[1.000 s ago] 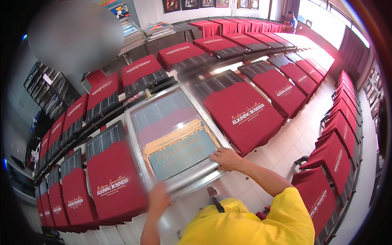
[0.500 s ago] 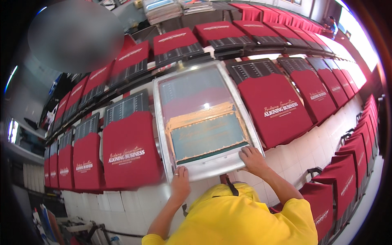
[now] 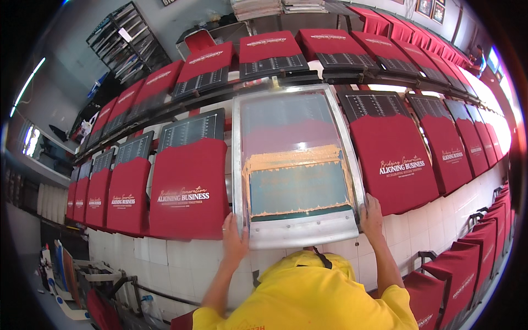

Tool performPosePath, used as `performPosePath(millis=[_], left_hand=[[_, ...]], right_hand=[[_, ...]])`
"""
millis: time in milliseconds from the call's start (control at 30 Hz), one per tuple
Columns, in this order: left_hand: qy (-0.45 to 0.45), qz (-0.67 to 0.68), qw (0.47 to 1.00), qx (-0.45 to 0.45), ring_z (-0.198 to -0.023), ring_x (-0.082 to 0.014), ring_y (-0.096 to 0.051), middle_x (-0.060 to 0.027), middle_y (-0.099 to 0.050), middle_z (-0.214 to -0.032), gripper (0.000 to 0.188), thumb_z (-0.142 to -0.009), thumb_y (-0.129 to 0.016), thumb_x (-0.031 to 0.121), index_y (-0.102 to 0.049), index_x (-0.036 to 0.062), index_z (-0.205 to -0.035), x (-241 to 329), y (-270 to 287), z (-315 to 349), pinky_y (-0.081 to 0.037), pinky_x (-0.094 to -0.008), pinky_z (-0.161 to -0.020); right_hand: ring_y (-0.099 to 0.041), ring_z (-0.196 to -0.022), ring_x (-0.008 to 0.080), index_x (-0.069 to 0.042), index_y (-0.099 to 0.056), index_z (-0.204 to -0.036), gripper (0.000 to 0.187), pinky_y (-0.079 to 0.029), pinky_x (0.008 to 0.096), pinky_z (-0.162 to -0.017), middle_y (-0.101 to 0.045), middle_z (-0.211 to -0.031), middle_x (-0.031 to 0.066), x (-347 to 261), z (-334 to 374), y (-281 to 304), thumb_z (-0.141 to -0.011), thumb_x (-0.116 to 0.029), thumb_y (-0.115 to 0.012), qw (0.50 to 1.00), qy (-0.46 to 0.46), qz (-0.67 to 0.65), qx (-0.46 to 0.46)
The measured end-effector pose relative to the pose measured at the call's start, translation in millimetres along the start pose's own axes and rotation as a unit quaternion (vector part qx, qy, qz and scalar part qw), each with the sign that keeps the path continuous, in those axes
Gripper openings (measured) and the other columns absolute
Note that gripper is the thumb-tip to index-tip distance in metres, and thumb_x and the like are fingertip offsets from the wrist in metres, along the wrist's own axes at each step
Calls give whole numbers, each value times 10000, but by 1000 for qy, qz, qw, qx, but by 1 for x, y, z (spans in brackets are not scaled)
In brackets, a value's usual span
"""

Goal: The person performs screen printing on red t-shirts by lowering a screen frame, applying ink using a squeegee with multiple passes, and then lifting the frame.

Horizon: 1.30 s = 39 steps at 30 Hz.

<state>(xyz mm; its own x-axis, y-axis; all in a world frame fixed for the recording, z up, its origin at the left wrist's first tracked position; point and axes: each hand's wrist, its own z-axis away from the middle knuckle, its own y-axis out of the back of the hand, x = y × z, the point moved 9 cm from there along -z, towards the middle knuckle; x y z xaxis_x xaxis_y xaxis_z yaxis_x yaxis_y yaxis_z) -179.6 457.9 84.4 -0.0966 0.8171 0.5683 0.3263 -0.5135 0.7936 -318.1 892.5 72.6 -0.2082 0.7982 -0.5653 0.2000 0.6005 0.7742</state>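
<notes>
Between red shirts [image 3: 190, 187], the metal-framed screen [image 3: 297, 181] is held at its near corners — grip closed on the edges by left hand [image 3: 235, 237] and right hand [image 3: 371, 217] — and neighbouring cloth could be smudged were it swung by uneven pulling.

Head camera: left fisheye of a head-worn pair, upright, unmirrored, pitched down and forward.

Looks from above the wearer's yellow shirt [image 3: 308, 294], which fills the bottom centre. Left hand [image 3: 235, 239] and right hand [image 3: 372, 217] sit at close range just beyond it, flanking the silver-framed printing screen [image 3: 300, 190], which stands near mid-picture and is seen obliquely from its near end. Coverage very wide: white tiled floor [image 3: 187, 275] below, shelving rack [image 3: 127, 41] farther off at upper left, framed pictures [image 3: 438, 12] distant at upper right. Rows of red T-shirts [image 3: 190, 217] bow with the lens toward both sides.
</notes>
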Motion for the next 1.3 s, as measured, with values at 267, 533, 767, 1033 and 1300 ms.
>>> performPosePath(millis=[267, 533, 767, 1033, 1300], left_hand=[[164, 53, 985, 18, -837, -362, -635, -218, -650, -894, 254, -934, -544, 173, -662, -39, -1012, -87, -24, -9, -486, -401, -750], [201, 63, 978, 6, -771, -359, -635, -214, -649, -832, 230, -921, -539, 148, -670, -35, -967, -88, -22, -9, -484, -381, -700], [207, 41, 977, -3, -782, -367, -635, -216, -648, -829, 229, -925, -544, 162, -669, -27, -954, -83, -22, -12, -489, -396, -713], [69, 108, 991, 41, -702, -223, -621, -107, -673, -854, 207, -925, -580, 141, -685, -30, -976, 5, 21, 11, -492, -323, -655], [241, 385, 786, -420, -753, -93, -551, -30, -655, -909, 363, -1016, -453, 299, -643, 9, -1122, 62, -127, 99, -448, -249, -636]], right_hand=[[-628, -868, 237, 44, -627, -1085, 223, -478, 324, -809, -662, -932, 167, 67, -11, -36, -910, -38, -516, 968, -152, -200, 19], [-600, -842, 164, 60, -633, -1018, 177, -474, 298, -789, -661, -900, 113, 61, -9, -30, -905, -13, -518, 969, -140, -198, 50], [-634, -777, 274, 53, -635, -1026, 189, -490, 350, -749, -664, -861, 173, 54, -13, -27, -879, -21, -543, 972, -138, -184, 42], [-521, -1179, 351, -23, -557, -1232, 521, -426, 445, -978, -560, -1284, 177, -85, 10, -12, -772, -206, -721, 969, 197, -12, -152], [-581, -1006, 290, -63, -557, -1134, 526, -487, 401, -836, -613, -1138, 94, -175, 44, -45, -685, -259, -748, 860, 402, 115, -292]])
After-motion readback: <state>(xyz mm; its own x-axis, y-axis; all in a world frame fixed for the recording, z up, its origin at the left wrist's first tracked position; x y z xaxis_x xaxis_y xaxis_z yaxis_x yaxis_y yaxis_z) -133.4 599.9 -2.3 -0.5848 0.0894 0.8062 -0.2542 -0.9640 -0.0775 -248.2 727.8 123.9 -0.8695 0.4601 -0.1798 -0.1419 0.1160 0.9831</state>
